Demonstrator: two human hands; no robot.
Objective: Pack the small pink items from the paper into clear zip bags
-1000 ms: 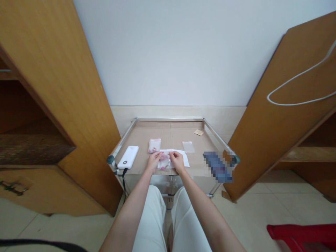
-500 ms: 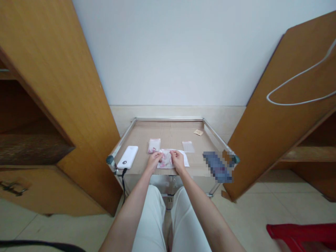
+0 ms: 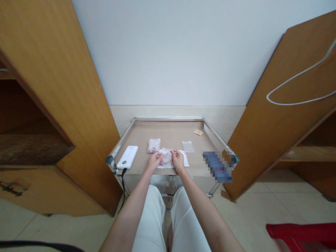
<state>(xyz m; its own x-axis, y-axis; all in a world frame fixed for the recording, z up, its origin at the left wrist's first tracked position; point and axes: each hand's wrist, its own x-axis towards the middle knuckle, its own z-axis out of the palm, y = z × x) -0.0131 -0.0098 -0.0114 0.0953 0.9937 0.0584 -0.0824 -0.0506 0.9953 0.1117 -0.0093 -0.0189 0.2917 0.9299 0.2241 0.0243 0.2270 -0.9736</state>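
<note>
Both my hands are at the middle of a cardboard-topped cart. My left hand and my right hand pinch opposite sides of a clear plastic bag holding pink items. It lies on a white sheet of paper. Just beyond my left hand sits a second small bag of pink items. An apparently empty clear bag lies beyond my right hand. A white power bank lies left of my left hand.
A small brown tag lies near the cart's far right corner. A pixelated object covers the right edge. Metal rails frame the cart. Open wooden cabinet doors flank it, and a red plastic object sits on the floor.
My hands have drawn slightly closer together, and the clear bag between them looks more bunched and raised. The other objects on the cart have not moved.
</note>
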